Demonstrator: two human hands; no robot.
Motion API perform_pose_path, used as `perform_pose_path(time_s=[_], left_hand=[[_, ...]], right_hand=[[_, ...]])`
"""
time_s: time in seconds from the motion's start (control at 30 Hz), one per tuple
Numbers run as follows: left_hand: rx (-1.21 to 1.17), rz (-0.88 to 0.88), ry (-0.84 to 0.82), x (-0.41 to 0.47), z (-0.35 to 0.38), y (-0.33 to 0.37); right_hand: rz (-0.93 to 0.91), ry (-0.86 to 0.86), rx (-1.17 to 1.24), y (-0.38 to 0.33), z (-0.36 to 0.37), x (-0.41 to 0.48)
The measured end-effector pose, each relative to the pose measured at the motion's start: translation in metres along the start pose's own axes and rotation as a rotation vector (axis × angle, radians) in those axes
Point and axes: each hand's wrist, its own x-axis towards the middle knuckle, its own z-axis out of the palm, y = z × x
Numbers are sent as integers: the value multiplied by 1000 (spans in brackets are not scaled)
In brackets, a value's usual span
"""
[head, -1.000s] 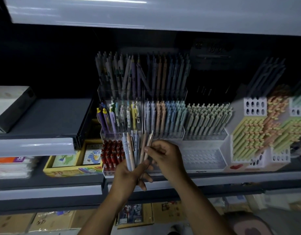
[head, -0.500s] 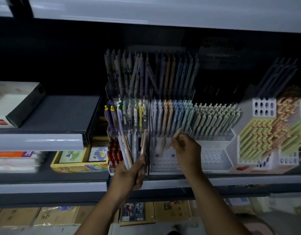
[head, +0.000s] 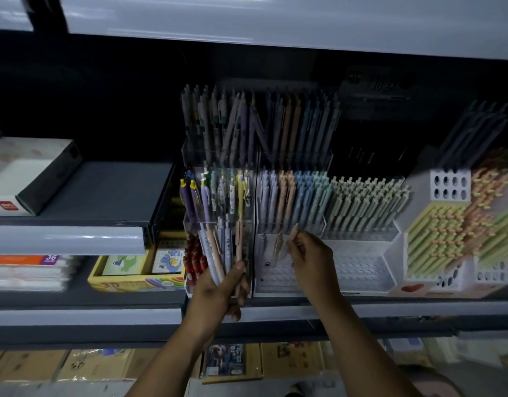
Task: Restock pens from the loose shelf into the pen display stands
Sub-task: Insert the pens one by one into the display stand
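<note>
Near the frame's centre, the left hand (head: 218,287) curls round a bundle of pens (head: 212,250), held upright before the clear stands. The right hand (head: 311,260) pinches one peach pen (head: 293,232) over the holed front tier of the display stand (head: 275,285). The pens look light, stiff and smooth, likely to slip from a loose fist, so a mid-barrel pinch suits them. An orange pack (head: 23,259) at left reads "36" and a yellow box (head: 132,283) reads "3D"; the pen print is blurred.

Dim shop shelving stood under a pale glossy overhead panel (head: 275,24).
A dark grey metal shelf (head: 104,193) sat at nine o'clock; brown cardboard cartons (head: 26,368) lay low at seven o'clock.
</note>
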Motion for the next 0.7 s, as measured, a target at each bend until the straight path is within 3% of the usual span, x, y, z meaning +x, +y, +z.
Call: perform_pose_path(time_s=[0.33,0.7], left_hand=[[-15,10,-83,1,6,-2],[-48,14,-67,-2,8,-3]], right_hand=[[16,-98,-37,8,16,-5],[86,-175,-69,6,17,-2]])
